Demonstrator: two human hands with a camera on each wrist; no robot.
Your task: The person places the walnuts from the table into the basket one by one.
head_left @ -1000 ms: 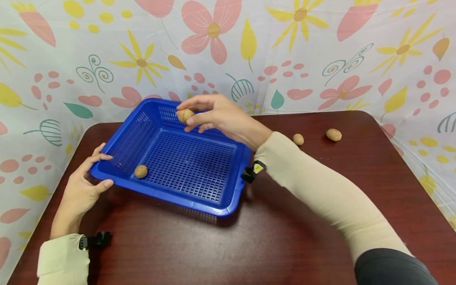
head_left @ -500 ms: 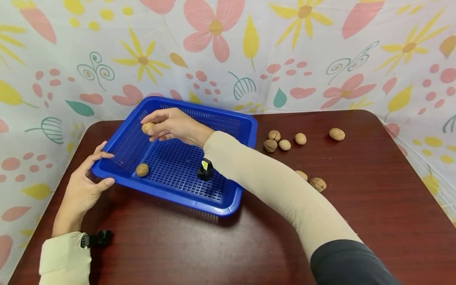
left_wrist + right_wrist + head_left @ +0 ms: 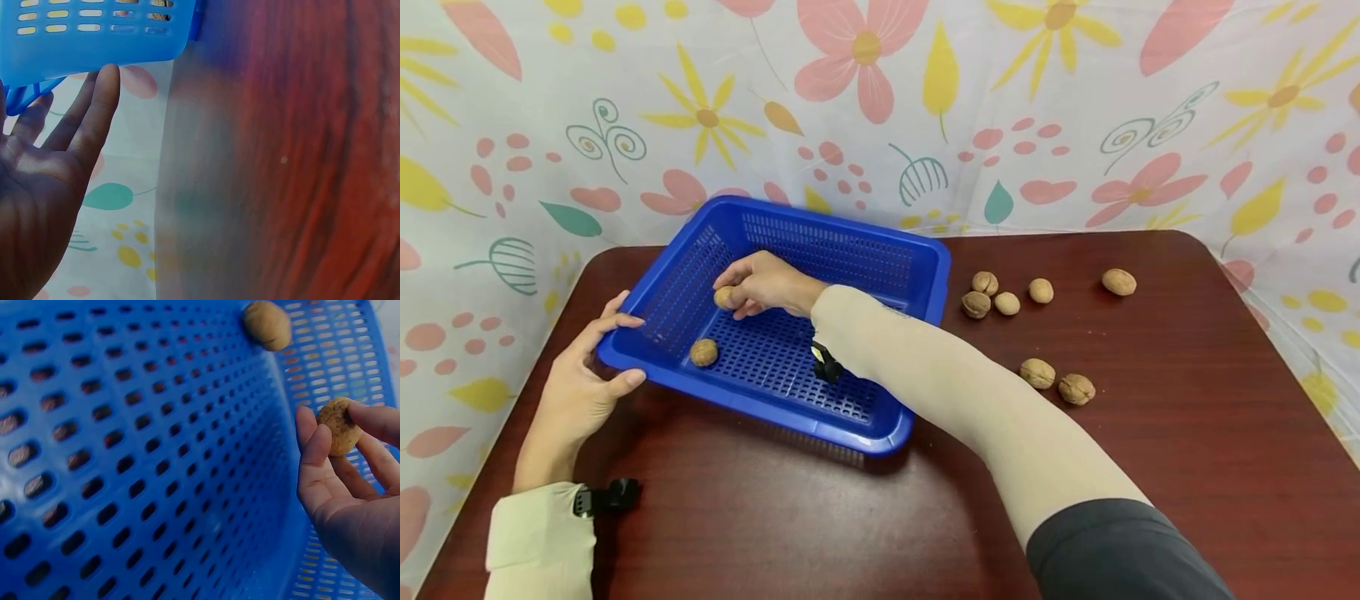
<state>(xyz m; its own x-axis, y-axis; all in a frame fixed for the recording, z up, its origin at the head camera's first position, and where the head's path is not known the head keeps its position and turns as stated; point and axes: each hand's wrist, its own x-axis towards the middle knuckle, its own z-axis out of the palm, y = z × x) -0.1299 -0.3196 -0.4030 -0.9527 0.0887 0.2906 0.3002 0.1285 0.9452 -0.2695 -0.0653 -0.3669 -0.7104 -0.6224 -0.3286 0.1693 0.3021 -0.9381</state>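
Observation:
My right hand [image 3: 767,283] is inside the blue plastic basket [image 3: 850,435], pinching a walnut [image 3: 338,427] between thumb and fingertips. In the right wrist view the walnut is held close to the perforated basket wall. Another walnut [image 3: 703,352] lies in the basket's near left corner. My left hand [image 3: 576,375] holds that corner from outside, thumb and a finger at the rim, spread either side of it. From the left wrist, other fingers [image 3: 94,119] of this hand reach up to the underside of the basket's edge.
On the dark red-brown table [image 3: 1150,483], several walnuts [image 3: 976,304] lie right of the basket. Two more walnuts [image 3: 1037,373] lie nearer, beside the right forearm, and one walnut [image 3: 1118,282] sits farther right. A patterned cloth [image 3: 1037,100] hangs behind the table.
My right hand has carried the walnut left from over the basket's far side and lowered it into the basket. Its forearm has uncovered walnuts on the table. My left hand stays at the corner.

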